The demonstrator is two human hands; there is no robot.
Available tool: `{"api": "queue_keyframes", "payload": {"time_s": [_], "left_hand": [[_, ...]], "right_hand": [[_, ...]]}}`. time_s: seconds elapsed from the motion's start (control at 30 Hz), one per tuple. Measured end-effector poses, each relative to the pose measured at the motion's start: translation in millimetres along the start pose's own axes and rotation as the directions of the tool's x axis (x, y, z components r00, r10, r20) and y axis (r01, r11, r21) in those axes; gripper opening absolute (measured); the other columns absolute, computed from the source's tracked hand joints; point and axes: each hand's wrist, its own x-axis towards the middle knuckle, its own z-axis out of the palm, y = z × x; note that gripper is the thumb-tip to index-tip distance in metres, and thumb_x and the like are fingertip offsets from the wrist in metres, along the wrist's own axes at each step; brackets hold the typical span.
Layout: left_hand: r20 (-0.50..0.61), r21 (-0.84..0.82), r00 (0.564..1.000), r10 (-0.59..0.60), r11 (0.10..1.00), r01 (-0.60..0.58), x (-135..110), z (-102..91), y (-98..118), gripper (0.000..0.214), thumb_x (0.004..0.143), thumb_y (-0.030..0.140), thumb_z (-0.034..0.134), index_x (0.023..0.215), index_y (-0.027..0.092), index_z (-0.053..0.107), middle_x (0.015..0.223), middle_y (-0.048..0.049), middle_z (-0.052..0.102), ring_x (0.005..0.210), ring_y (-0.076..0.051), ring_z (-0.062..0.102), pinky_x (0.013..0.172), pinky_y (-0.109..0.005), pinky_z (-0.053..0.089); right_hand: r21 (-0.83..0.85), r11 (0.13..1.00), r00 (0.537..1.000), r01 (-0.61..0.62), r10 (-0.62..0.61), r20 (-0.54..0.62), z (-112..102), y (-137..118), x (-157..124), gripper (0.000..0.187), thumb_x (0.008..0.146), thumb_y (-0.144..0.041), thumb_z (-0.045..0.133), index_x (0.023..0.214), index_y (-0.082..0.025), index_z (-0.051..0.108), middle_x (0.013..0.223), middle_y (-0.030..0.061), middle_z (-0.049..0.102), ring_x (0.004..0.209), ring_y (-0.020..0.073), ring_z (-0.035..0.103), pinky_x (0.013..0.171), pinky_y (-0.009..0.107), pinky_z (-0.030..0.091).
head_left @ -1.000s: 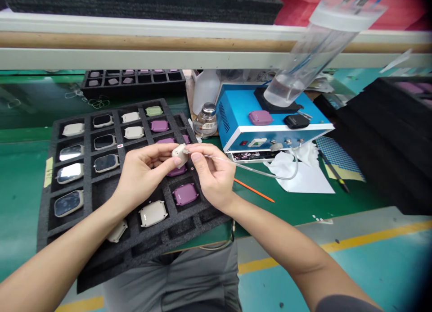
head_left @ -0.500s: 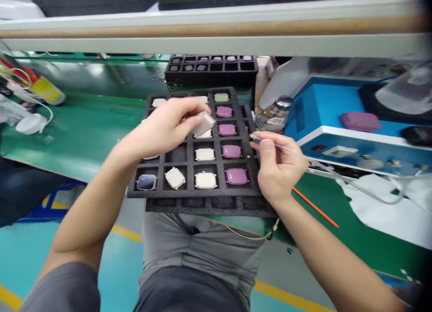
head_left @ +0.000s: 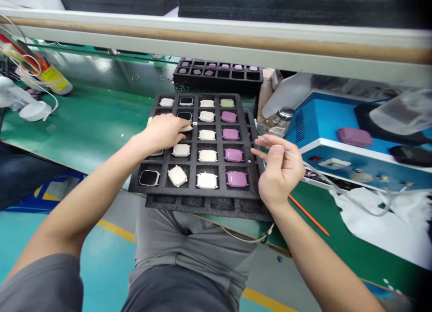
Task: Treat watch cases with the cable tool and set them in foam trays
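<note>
Beige watch case (head_left: 186, 128) sits mid-frame in a cell of the black foam tray (head_left: 199, 198), left hand (head_left: 164, 133) fingers closed over it. Right hand (head_left: 280, 168) right of tray pinches thin clear tube (head_left: 337, 188), running toward blue machine (head_left: 320, 118) at right.

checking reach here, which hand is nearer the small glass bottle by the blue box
Right. The right hand is just below the glass bottle; the left hand lies across the foam tray.
</note>
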Motion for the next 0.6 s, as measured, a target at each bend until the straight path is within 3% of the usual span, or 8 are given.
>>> {"api": "queue_keyframes", "payload": {"time_s": [0.1,0.13,0.2,0.23,0.3,0.4,0.47,0.6], "left_hand": [[0.014,0.144,1.0,0.022,0.989,-0.024,9.0,-2.4,2.7,0.031,0.087,0.019,0.057,0.11,0.016,0.078,0.102,-0.0166,0.078,0.102,-0.039,0.072,0.088,-0.05,0.054],[-0.037,0.085,0.999,0.037,0.996,-0.034,11.7,-4.7,6.5,0.029,0.087,0.02,0.057,0.107,0.016,0.078,0.1,-0.0151,0.078,0.1,-0.037,0.073,0.088,-0.048,0.054],[-0.17,-0.182,0.983,0.063,0.979,-0.094,18.0,-7.5,21.3,0.026,0.089,0.024,0.059,0.104,0.017,0.078,0.098,-0.0112,0.079,0.096,-0.03,0.073,0.087,-0.042,0.054],[-0.217,-0.358,0.974,0.068,0.923,-0.144,21.5,-6.6,32.4,0.025,0.089,0.027,0.061,0.103,0.016,0.078,0.097,-0.0098,0.079,0.093,-0.027,0.073,0.086,-0.039,0.054],[-0.224,-0.678,0.972,0.067,0.707,-0.204,28.4,1.0,59.2,0.023,0.085,0.03,0.067,0.099,0.014,0.077,0.095,-0.0093,0.078,0.087,-0.023,0.072,0.08,-0.034,0.056],[-0.128,-0.914,0.991,0.047,0.382,-0.136,34.8,21.3,95.0,0.028,0.075,0.026,0.076,0.1,0.012,0.074,0.089,-0.0088,0.077,0.078,-0.019,0.071,0.073,-0.03,0.057],[-0.094,-0.952,0.996,0.011,0.291,-0.093,36.0,33.1,106.9,0.035,0.073,0.023,0.078,0.105,0.011,0.072,0.092,-0.0084,0.077,0.078,-0.018,0.071,0.074,-0.029,0.057],[-0.102,-0.958,0.993,-0.052,0.273,-0.084,34.8,41.3,108.8,0.038,0.075,0.026,0.08,0.109,0.013,0.074,0.1,-0.0083,0.078,0.086,-0.018,0.072,0.081,-0.028,0.057]], "right_hand": [[-0.001,1.0,1.0,0.0,0.0,0.0,0.4,0.0,0.3,0.028,0.099,-0.046,0.06,0.105,-0.02,0.072,0.105,0.0056,0.073,0.093,0.018,0.076,0.077,0.034,0.068],[-0.002,1.0,1.0,0.001,-0.001,0.0,0.7,-0.3,0.3,0.028,0.099,-0.045,0.06,0.104,-0.02,0.071,0.104,0.0054,0.073,0.093,0.0179,0.076,0.078,0.034,0.068],[0.002,1.0,1.0,0.008,-0.008,-0.005,1.6,-1.4,0.3,0.025,0.099,-0.043,0.061,0.104,-0.02,0.071,0.101,0.0049,0.072,0.092,0.0177,0.076,0.079,0.035,0.068],[0.007,1.0,1.0,0.014,-0.014,-0.009,2.1,-2.1,0.4,0.023,0.099,-0.041,0.061,0.104,-0.021,0.07,0.1,0.0048,0.072,0.091,0.0175,0.076,0.08,0.035,0.069],[0.02,0.999,0.999,0.033,-0.033,-0.026,3.0,-2.9,0.9,0.021,0.1,-0.039,0.06,0.105,-0.021,0.07,0.101,0.0054,0.072,0.092,0.0177,0.076,0.081,0.035,0.068],[0.017,0.998,0.997,0.068,-0.067,-0.029,2.8,-1.6,3.1,0.021,0.101,-0.038,0.057,0.104,-0.022,0.07,0.105,0.0071,0.072,0.099,0.02,0.074,0.083,0.037,0.068],[-0.011,0.996,0.996,0.087,-0.087,0.003,1.6,0.5,5.0,0.02,0.101,-0.037,0.057,0.103,-0.023,0.071,0.105,0.0077,0.072,0.101,0.0211,0.073,0.087,0.039,0.067],[-0.063,0.993,0.993,0.1,-0.096,0.068,-1.5,3.5,7.3,0.02,0.101,-0.034,0.058,0.103,-0.023,0.074,0.106,0.0083,0.074,0.102,0.0222,0.072,0.092,0.042,0.065]]}}
